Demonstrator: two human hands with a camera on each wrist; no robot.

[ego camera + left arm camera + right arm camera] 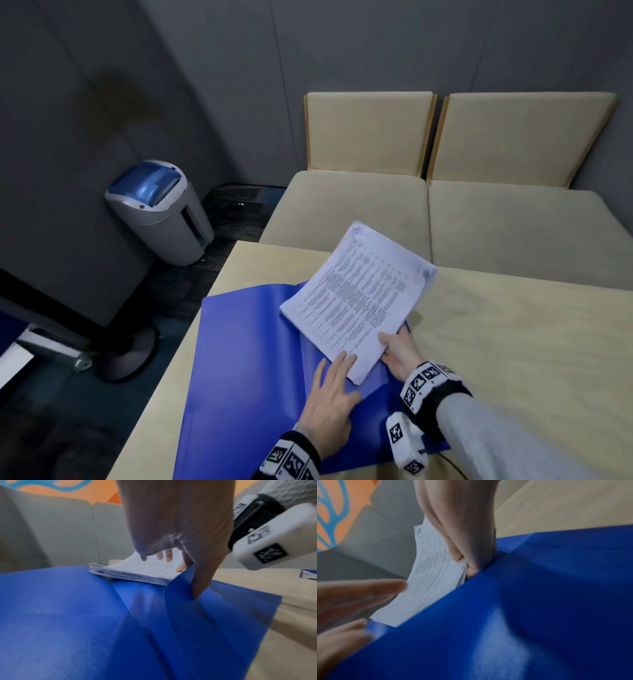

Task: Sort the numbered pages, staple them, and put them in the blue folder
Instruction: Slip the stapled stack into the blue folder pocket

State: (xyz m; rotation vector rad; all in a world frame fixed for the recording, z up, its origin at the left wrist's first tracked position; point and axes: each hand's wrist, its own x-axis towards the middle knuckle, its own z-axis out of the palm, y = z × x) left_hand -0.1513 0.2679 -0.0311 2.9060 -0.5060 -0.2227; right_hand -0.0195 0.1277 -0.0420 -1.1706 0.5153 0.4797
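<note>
The blue folder (246, 359) lies open on the wooden table (513, 342). A stack of printed pages (356, 298) sits tilted over the folder's right half, its far corners reaching past the folder. My right hand (394, 349) pinches the stack's near right corner, thumb on top and fingers underneath. My left hand (332, 387) lies flat on the folder, straight fingertips touching the stack's near edge. In the left wrist view the left hand (171, 527) reaches the pages (137, 569) above the folder (85, 615). In the right wrist view the right hand (462, 540) grips the pages (429, 577).
Two beige sofa seats (445, 212) stand just beyond the table's far edge. A grey bin with a blue lid (157, 209) stands on the floor to the left. A stapler (308, 574) shows at the right edge of the left wrist view.
</note>
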